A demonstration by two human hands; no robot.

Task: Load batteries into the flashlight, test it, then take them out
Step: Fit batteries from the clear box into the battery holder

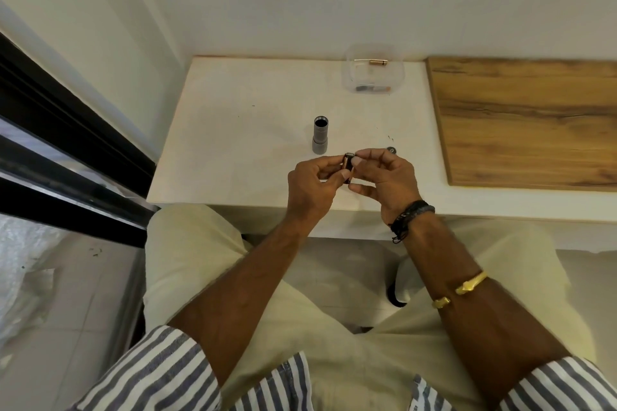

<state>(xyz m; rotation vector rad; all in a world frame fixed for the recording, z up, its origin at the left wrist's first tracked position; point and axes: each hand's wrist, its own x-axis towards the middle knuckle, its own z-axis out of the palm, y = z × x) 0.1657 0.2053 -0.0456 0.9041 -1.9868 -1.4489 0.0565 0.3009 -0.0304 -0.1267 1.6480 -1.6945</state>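
A white bench (233, 130) fills the middle, with a wooden board (521, 120) lying on its right side. At the back edge stands a clear plastic box (374, 72); inside it lie a few small batteries, one coppery one at the back and others at the front. The grey flashlight (320, 135) stands upright near the middle of the bench, its open end up. Just above the front edge, the left hand (312, 188) pinches a small dark battery holder (348, 169), and the right hand (387, 178) touches its top with thumb and finger. A small round cap (391, 150) lies just behind the right hand.
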